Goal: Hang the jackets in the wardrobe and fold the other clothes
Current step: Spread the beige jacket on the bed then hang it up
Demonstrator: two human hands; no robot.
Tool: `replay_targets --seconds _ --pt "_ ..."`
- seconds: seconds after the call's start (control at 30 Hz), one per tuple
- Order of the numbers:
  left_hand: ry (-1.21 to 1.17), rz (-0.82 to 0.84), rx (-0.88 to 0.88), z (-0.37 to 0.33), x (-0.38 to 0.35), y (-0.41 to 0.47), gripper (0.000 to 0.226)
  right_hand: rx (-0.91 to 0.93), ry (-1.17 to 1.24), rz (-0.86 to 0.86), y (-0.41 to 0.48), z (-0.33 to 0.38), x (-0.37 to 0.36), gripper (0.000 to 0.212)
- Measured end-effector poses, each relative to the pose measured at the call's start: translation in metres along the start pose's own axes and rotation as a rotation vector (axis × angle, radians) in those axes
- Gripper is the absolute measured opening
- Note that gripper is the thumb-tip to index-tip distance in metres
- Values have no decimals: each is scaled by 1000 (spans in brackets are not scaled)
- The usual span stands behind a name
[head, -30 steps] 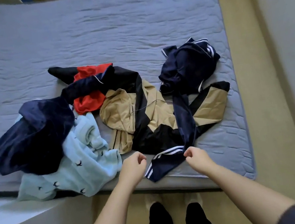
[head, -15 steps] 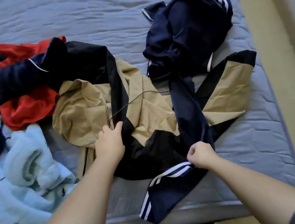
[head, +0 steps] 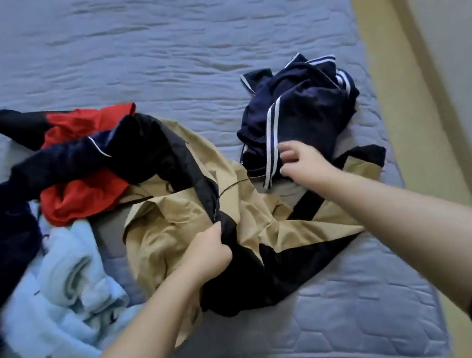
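Grips the tan-and-black jacket [head: 174, 227] in the left hand [head: 208, 249]; pinches the navy striped garment [head: 304, 114] in the right hand [head: 302, 160], near the bed [head: 148, 39] right edge.

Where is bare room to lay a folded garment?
Bare: the wide far mattress beyond the red garment and navy striped garment; also the near right corner below the tan jacket. Crowded: the left, around the blue fleece.
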State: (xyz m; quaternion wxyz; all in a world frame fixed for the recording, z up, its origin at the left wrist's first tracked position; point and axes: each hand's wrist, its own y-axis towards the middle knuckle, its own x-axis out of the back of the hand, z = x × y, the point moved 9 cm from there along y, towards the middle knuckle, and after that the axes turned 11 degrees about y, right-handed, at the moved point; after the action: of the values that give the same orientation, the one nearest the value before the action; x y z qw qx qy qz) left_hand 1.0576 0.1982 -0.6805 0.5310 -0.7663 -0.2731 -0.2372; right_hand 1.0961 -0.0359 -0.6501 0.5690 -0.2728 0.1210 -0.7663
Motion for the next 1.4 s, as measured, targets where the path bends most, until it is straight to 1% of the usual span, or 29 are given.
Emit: replay_targets --seconds 0.07,0.13,0.17,0.23,0.3,0.37,0.4,0.47,0.53,0.63,0.67,0.7,0.8,0.9,0.93,1.0,1.03,1.1,1.13,1.17,1.23,1.3,1.33,1.4 --pt "-134 -25 -7 -13 8 -9 35 -139 -48 145 -32 -50 -36 48" --pt "-251 -60 -1 -19 18 -18 43 -282 28 212 -68 -81 -59 46" --pt "-310 -77 -8 -20 23 -22 47 -334 85 231 -84 -87 -67 44" --pt "-416 -106 -35 -25 33 -38 50 -352 162 298 -113 -82 -77 44" --pt "-512 -137 -69 -34 43 -61 41 -305 159 412 -138 -64 -82 53" --pt "-607 -157 -97 -46 52 -86 34 -230 144 542 -164 -39 -82 69" --pt "-645 -161 -113 -53 56 -99 35 -191 131 587 -177 -27 -81 76" --pt "-688 -155 -151 -66 65 -123 38 -115 112 624 -202 -5 -76 82" --pt "-707 -157 -213 -81 77 -147 35 -38 128 577 -221 15 -65 76" --pt "-731 -173 -312 -108 107 -191 30 95 198 461 -249 55 -42 50" --pt "-725 -182 -346 -117 118 -209 29 128 230 438 -260 70 -34 44" --pt "-714 -191 -373 -125 129 -226 28 153 256 431 -272 85 -28 42" --pt "-622 -218 -402 -135 154 -282 32 160 276 485 -315 121 -16 48" --pt "-438 -270 -363 -122 158 -325 38 16 406 506 -354 131 -12 54" --pt "-375 -285 -337 -117 158 -337 43 -47 469 492 -364 132 -13 50" --pt "-279 -306 -313 -111 156 -363 51 -152 543 441 -381 137 -14 34" --pt "-226 -324 -323 -110 157 -375 50 -202 574 437 -387 141 -16 29" --pt "-66 -348 -363 -118 162 -400 33 -313 626 492 -399 151 -25 43" --pt "32 -354 -387 -121 164 -411 22 -372 637 510 -404 154 -30 45" --pt "136 -356 -415 -126 166 -422 14 -427 621 509 -407 156 -35 40" --pt "311 -363 -450 -129 169 -439 16 -490 536 453 -412 162 -43 27" --pt "354 -410 -448 -123 180 -450 28 -457 528 371 -414 180 -45 24" --pt "325 -449 -436 -117 188 -455 33 -438 593 343 -415 191 -46 28" --pt "226 -555 -384 -97 206 -461 39 -394 797 307 -412 210 -44 42"
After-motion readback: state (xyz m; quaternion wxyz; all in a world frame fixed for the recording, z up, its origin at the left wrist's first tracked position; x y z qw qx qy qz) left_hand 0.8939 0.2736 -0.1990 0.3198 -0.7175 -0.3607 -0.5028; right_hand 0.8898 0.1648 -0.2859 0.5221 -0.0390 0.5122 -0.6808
